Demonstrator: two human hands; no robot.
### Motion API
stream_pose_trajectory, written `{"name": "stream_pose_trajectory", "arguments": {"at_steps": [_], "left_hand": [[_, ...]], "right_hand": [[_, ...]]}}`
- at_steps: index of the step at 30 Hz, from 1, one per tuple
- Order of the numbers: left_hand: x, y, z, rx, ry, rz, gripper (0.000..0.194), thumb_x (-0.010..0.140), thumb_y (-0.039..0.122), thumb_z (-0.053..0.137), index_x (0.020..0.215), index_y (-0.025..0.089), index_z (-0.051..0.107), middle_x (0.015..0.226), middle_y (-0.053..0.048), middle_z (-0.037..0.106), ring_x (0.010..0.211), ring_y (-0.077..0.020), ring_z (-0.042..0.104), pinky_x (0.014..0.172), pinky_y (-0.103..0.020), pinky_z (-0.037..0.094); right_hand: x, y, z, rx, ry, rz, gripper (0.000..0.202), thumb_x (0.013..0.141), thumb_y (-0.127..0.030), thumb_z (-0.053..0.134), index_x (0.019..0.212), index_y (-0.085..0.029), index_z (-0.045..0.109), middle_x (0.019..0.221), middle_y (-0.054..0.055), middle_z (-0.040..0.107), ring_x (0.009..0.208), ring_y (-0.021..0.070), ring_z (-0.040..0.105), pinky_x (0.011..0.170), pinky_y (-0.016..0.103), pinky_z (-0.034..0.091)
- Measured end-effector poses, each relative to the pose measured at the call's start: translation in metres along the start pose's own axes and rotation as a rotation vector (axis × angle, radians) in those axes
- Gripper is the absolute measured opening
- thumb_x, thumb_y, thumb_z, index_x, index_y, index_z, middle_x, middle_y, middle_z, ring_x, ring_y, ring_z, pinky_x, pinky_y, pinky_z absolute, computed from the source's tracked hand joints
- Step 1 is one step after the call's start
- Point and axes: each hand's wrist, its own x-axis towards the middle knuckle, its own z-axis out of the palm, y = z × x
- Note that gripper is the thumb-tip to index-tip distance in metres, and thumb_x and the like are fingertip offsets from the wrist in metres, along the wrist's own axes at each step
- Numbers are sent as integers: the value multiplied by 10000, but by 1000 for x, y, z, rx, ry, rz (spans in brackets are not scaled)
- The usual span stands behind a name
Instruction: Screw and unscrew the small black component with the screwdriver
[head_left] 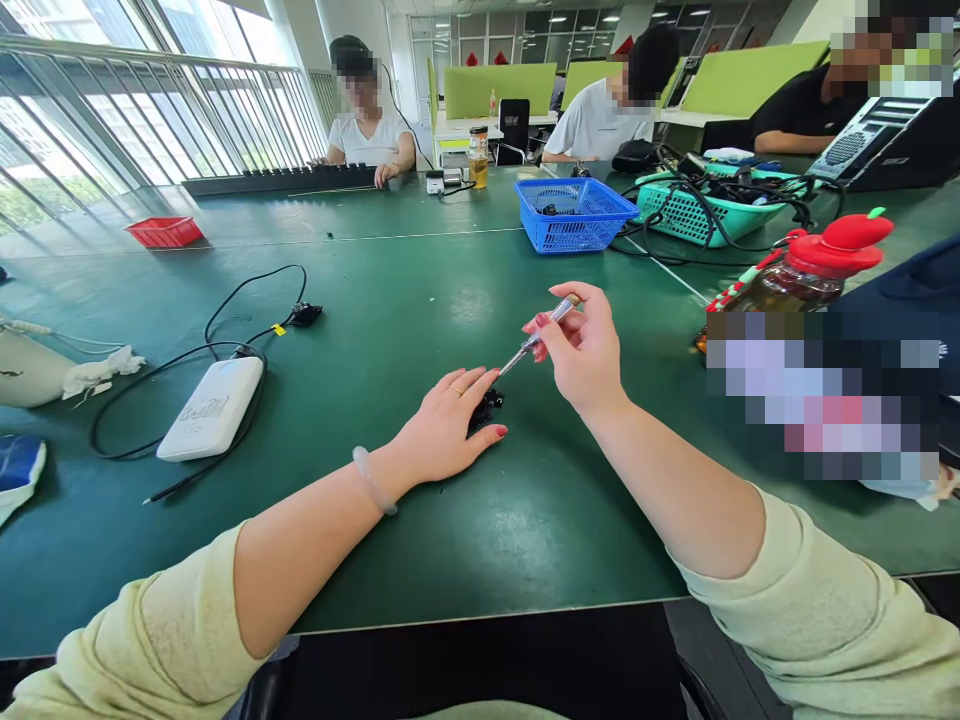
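My right hand [581, 350] grips a slim silver screwdriver [551, 322] with a brownish end cap. The tool slants down to the left, its tip close to the fingertips of my left hand [454, 420]. That hand is palm down near the middle of the green table [510, 540], fingers extended and thumb apart. Between its thumb and forefinger is a small black part [487, 408], mostly covered by the hand, so its kind is unclear. Whether the screwdriver's tip touches the part cannot be made out.
Left of my hands lies a white power bank [214, 410] with a looped black cable. A red tray [165, 232], a blue basket [574, 235] and a green basket [709, 215] of cables stand farther back. At right is a red-lidded bottle [806, 265]. Several people sit opposite.
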Motion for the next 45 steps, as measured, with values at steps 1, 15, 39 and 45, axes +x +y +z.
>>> {"name": "stream_pose_trajectory", "arguments": {"at_steps": [1, 15, 39, 45], "left_hand": [[2, 1, 2, -23, -19, 0, 698, 983, 480, 500, 1585, 193, 296, 1585, -136, 413, 1503, -327, 288, 1226, -533, 268], [15, -74, -29, 115, 70, -57, 395, 901, 119, 426, 1203, 197, 668, 1312, -66, 677, 1265, -239, 569, 1170, -445, 382], [-26, -151, -123, 304, 467, -889, 432, 997, 385, 445, 1276, 174, 699, 1095, -110, 758, 1069, -281, 671, 961, -387, 483], [-35, -151, -135, 357, 383, -955, 451, 1000, 330, 409, 1314, 175, 694, 1262, -157, 707, 1218, -348, 614, 1009, -439, 463]], "right_hand": [[1, 0, -1, 5, 34, -20, 350, 893, -474, 676, 1119, -283, 488, 771, -46, 651, 523, 105, 582, 503, 270, 511], [19, 25, -25, 180, 347, 192, 257, 789, -285, 601, 1018, -252, 489, 636, -81, 624, 415, 65, 448, 411, 192, 372], [8, 18, -13, 101, 35, 240, 273, 832, -344, 621, 1067, -264, 509, 671, -49, 624, 463, 91, 470, 457, 256, 397], [6, 14, -12, 102, 13, 273, 289, 819, -339, 636, 1068, -256, 515, 655, -52, 621, 466, 91, 475, 467, 256, 406]]}}
